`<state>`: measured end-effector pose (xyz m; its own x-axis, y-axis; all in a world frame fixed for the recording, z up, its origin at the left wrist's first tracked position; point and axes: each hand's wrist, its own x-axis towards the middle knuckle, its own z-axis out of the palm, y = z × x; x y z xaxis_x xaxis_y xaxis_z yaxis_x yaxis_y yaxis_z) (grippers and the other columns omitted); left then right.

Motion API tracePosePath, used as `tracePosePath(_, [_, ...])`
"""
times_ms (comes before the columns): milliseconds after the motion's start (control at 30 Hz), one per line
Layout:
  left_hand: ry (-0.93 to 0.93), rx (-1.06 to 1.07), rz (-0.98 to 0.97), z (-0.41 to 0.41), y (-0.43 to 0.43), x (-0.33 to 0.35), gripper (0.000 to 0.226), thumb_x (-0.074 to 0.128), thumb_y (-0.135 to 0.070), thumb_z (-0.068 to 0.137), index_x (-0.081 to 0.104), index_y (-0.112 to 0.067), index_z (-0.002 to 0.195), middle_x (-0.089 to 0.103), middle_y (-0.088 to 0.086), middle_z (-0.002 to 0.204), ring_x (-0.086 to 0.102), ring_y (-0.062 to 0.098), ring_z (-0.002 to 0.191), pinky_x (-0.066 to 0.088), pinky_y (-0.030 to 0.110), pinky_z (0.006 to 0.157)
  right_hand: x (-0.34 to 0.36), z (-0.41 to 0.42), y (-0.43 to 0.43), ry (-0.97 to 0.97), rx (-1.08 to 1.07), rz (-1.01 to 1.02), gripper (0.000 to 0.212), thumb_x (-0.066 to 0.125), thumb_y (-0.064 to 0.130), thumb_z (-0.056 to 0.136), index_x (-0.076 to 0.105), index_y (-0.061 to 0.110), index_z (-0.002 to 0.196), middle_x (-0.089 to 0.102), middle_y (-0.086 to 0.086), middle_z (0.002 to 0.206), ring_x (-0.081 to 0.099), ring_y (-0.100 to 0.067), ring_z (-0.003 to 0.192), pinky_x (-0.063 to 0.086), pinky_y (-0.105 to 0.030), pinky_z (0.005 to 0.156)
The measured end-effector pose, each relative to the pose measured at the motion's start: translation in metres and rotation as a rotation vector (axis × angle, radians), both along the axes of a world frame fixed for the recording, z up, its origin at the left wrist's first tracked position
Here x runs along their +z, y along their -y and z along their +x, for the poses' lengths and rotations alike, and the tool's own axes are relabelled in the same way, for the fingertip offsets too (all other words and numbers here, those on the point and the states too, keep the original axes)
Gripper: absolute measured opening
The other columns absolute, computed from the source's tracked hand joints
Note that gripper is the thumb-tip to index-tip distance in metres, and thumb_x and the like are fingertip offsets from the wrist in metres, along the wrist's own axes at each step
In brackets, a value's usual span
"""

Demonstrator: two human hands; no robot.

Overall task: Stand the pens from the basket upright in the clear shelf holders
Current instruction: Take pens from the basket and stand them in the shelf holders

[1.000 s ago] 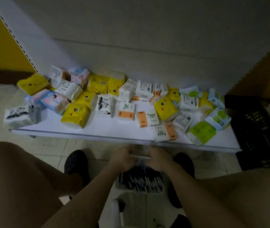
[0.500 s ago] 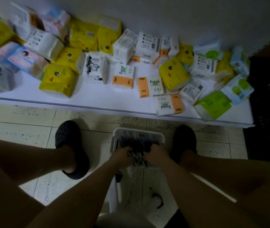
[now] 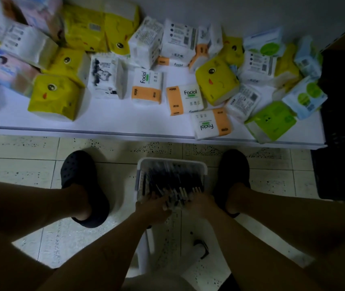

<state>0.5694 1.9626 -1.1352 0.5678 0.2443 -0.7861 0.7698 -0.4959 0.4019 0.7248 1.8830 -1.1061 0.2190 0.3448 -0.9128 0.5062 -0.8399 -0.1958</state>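
A white basket (image 3: 204, 168) full of dark pens (image 3: 173, 177) stands on the tiled floor between my two feet. Both hands are at its near edge. My left hand (image 3: 153, 205) and my right hand (image 3: 201, 201) close in from either side on a bunch of pens (image 3: 176, 198) whose pale ends stick up between them. Fingers of both hands curl round this bunch. No clear shelf holders are in view.
A low white shelf (image 3: 112, 120) just beyond the basket carries several scattered tissue packs, yellow, white-orange and green. A black crate (image 3: 343, 122) stands at the right. My black clogs (image 3: 77, 171) flank the basket, and a white stool (image 3: 146, 255) is under me.
My view has tilted down from the shelf and wall to the floor. Both hands dropped from above the basket to its near edge and now gather pens there.
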Motion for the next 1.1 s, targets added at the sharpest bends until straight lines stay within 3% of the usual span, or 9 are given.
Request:
tracePosePath(167, [0.031,0.117,-0.030,0.009,-0.002,-0.005,0.046,0.040,-0.044,0.099,0.036,-0.030,0.143,0.041,0.008,0.141,0.041,0.030,0.129,0.045,0.040,0.099,0.004,0.001,0.000,0.009,-0.019,0.042,0.040,0.051,0.032,0.098,0.051,0.014,0.133,0.060,-0.008,0.112,0.052,-0.022,0.096,0.035,-0.020,0.071])
tracePosePath(300, [-0.046,0.202,0.019,0.014,-0.001,-0.004,0.042,0.042,-0.044,0.097,0.043,-0.034,0.137,0.047,0.005,0.138,0.042,0.029,0.127,0.043,0.044,0.101,0.006,0.003,0.001,0.032,-0.072,0.034,0.044,0.057,0.035,0.094,0.052,0.013,0.132,0.054,-0.013,0.129,0.053,-0.026,0.116,0.038,-0.020,0.076])
tracePosePath(500, [-0.066,0.154,0.077,0.020,-0.003,-0.009,0.058,0.039,-0.051,0.097,0.020,-0.037,0.150,0.017,0.004,0.159,0.020,0.033,0.143,0.032,0.047,0.112,0.006,0.006,0.001,0.037,0.022,-0.053,0.068,0.056,0.052,0.090,0.037,0.017,0.146,0.033,-0.015,0.149,0.035,-0.033,0.134,0.036,-0.032,0.107])
tracePosePath(633, [-0.064,0.110,0.117,0.021,-0.004,-0.012,0.054,0.036,-0.052,0.097,0.026,-0.037,0.148,0.028,0.005,0.155,0.030,0.030,0.140,0.037,0.045,0.109,0.004,0.008,0.000,0.038,0.003,-0.030,0.066,0.055,0.046,0.093,0.034,0.016,0.148,0.031,-0.015,0.150,0.037,-0.034,0.133,0.038,-0.039,0.109])
tracePosePath(800, [-0.037,0.228,0.087,0.029,-0.003,-0.009,0.047,0.039,-0.043,0.099,0.041,-0.024,0.142,0.050,0.005,0.138,0.048,0.024,0.126,0.044,0.039,0.103,-0.003,0.010,-0.003,0.026,0.034,-0.052,0.067,0.052,0.043,0.096,0.026,0.019,0.152,0.013,-0.012,0.158,0.020,-0.035,0.142,0.026,-0.042,0.116])
tracePosePath(900, [-0.002,0.337,0.092,0.031,-0.004,-0.002,0.036,0.045,-0.041,0.098,0.055,-0.022,0.127,0.062,0.003,0.118,0.057,0.021,0.112,0.051,0.037,0.093,-0.004,0.006,-0.005,0.039,0.023,-0.035,0.048,0.053,0.038,0.096,0.051,0.012,0.137,0.036,-0.012,0.147,0.036,-0.031,0.134,0.038,-0.039,0.109])
tracePosePath(967, [-0.023,0.376,0.072,0.031,-0.005,0.001,0.029,0.048,-0.038,0.097,0.059,-0.022,0.118,0.064,0.001,0.108,0.059,0.017,0.104,0.051,0.030,0.085,-0.001,0.005,-0.006,0.114,-0.039,0.011,0.033,0.055,0.032,0.095,0.065,0.006,0.112,0.060,-0.012,0.112,0.057,-0.028,0.113,0.051,-0.033,0.089])
tracePosePath(1033, [-0.054,0.395,0.060,0.030,-0.007,0.005,0.025,0.053,-0.037,0.094,0.062,-0.021,0.111,0.062,0.000,0.100,0.059,0.018,0.101,0.049,0.028,0.079,0.004,0.005,-0.008,0.229,-0.063,0.039,0.023,0.055,0.024,0.095,0.067,0.005,0.095,0.059,-0.007,0.081,0.065,-0.027,0.093,0.048,-0.028,0.067])
tracePosePath(1100, [-0.069,0.409,0.079,0.029,-0.010,0.010,0.019,0.056,-0.032,0.092,0.064,-0.016,0.098,0.060,0.000,0.090,0.060,0.020,0.093,0.049,0.029,0.075,0.005,0.007,-0.011,0.299,-0.095,0.066,0.022,0.053,0.020,0.097,0.068,0.005,0.093,0.063,-0.007,0.082,0.065,-0.025,0.088,0.045,-0.027,0.062])
